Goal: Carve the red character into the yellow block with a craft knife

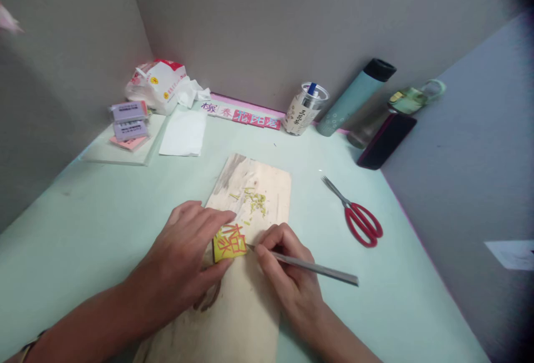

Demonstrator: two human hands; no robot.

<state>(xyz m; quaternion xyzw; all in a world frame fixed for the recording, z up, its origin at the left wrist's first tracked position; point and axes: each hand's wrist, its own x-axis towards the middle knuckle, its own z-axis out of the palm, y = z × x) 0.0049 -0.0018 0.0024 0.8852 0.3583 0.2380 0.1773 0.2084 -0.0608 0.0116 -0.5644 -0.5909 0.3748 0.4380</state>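
Centrally, on a wooden board (254,307), the left hand (187,251) pins one yellow block (230,245) between thumb and fingers; the right hand (292,271) grips one slim knife (317,268), tip at the block's right edge. Yellow shavings (258,202) lie farther up the board. Pale green table (137,190) stretches widely either side of it, one pair of scissors (349,207) on its right. Beyond its far end, two bottles (354,98) and one jar (299,115) stand near grey walls (258,23).
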